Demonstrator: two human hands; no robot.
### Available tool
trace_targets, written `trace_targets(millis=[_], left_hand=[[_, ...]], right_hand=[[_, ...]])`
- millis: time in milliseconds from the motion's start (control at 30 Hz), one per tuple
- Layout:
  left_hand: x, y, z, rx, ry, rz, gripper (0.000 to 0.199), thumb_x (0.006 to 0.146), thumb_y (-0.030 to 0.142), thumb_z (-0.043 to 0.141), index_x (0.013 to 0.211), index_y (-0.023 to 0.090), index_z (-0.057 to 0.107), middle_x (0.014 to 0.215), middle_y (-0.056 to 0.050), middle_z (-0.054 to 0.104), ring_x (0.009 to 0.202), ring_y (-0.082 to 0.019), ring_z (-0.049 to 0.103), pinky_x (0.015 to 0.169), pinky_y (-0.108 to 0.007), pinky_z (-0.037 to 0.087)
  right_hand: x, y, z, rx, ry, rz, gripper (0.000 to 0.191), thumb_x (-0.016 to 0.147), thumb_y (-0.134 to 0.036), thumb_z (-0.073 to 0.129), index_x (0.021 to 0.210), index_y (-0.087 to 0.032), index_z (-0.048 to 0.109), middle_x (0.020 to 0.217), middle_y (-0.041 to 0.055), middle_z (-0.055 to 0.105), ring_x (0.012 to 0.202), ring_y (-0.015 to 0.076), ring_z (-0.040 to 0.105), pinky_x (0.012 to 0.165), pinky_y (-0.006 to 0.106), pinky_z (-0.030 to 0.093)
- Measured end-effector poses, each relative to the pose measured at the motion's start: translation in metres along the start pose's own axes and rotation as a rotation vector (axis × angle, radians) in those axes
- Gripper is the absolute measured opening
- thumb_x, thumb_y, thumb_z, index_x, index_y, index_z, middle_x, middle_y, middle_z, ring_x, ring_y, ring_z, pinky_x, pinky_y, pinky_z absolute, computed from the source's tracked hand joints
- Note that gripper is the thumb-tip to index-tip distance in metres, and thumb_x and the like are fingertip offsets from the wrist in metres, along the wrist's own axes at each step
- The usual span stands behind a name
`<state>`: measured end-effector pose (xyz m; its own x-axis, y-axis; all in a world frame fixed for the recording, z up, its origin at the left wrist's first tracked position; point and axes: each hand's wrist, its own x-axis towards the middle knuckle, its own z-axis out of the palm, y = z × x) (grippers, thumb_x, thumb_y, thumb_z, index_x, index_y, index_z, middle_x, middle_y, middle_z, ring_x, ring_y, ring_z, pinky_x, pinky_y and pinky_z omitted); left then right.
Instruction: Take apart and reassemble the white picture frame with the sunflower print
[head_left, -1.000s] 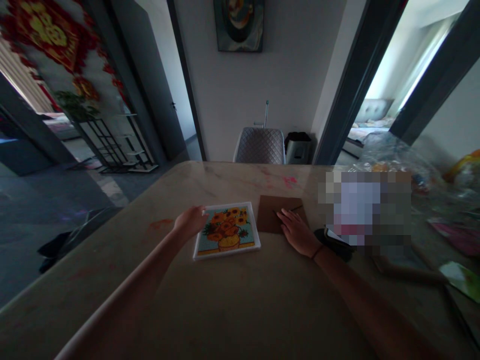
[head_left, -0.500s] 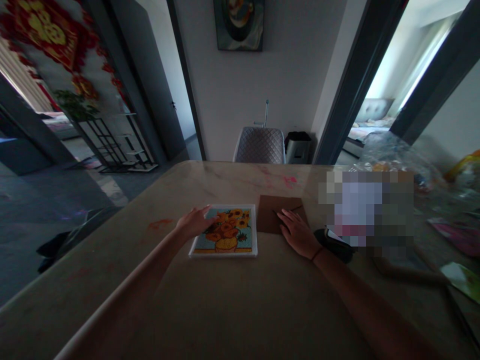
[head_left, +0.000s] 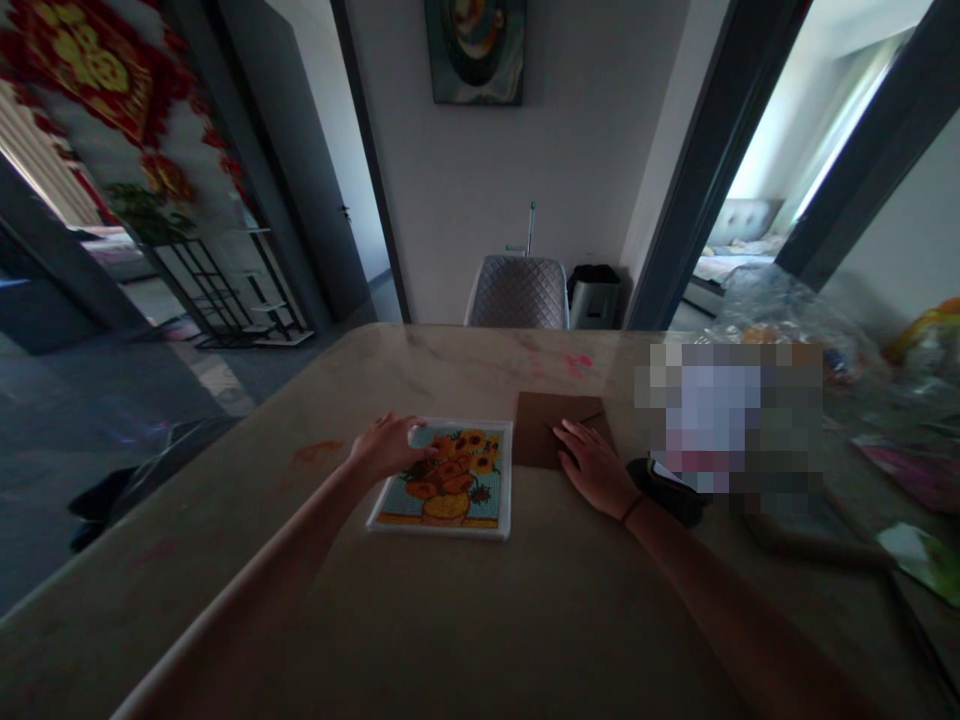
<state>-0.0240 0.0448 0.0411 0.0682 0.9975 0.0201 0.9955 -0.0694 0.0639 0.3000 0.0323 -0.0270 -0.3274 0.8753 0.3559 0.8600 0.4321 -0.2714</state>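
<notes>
A sunflower picture in a clear, pale-edged frame (head_left: 442, 490) lies on the table. My left hand (head_left: 386, 448) grips it at the upper left, thumb over the image and fingers at the far edge; the fingertips' exact contact is hard to make out. Just right of the frame is a flat brown square (head_left: 540, 430), like an envelope or folder, with a thin dark line on it. My right hand (head_left: 592, 468) rests palm down on its right part, fingers stretched out and holding nothing. A dark band circles the right wrist.
To the right of my right hand lies a black object (head_left: 675, 495), perhaps a pouch, beside a blurred-out area. Clear plastic bags (head_left: 780, 310) are piled at the far right. A quilted chair (head_left: 519, 292) stands beyond the far edge of the stone-look table (head_left: 480, 620).
The framed sunflower picture has shifted slightly toward me and to the left, with my left thumb moving along on it. My right hand stays on the brown square.
</notes>
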Motion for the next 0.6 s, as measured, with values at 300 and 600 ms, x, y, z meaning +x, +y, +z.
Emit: trace_targets(millis=[300,600], left_hand=[[0.003,0.004,0.012,-0.029,0.038,0.072,0.047,0.07,0.039,0.056,0.113,0.018,0.054,0.112,-0.013,0.058,0.108,-0.026,0.052,0.09,-0.034,0.039],[0.003,0.004,0.013,-0.025,-0.015,0.048,0.062,0.068,0.051,0.052,0.118,0.015,0.051,0.125,-0.019,0.051,0.114,-0.033,0.048,0.091,-0.041,0.038]], right_hand=[[0.0,-0.003,-0.002,-0.018,-0.028,0.032,0.043,0.086,-0.026,0.034,0.126,-0.014,0.046,0.135,0.0111,0.042,0.126,0.0228,0.035,0.105,0.043,0.027],[0.0,-0.006,-0.005,-0.022,-0.035,0.036,0.043,0.086,-0.025,0.034,0.126,-0.013,0.046,0.135,0.0121,0.041,0.126,0.0227,0.034,0.105,0.043,0.026]])
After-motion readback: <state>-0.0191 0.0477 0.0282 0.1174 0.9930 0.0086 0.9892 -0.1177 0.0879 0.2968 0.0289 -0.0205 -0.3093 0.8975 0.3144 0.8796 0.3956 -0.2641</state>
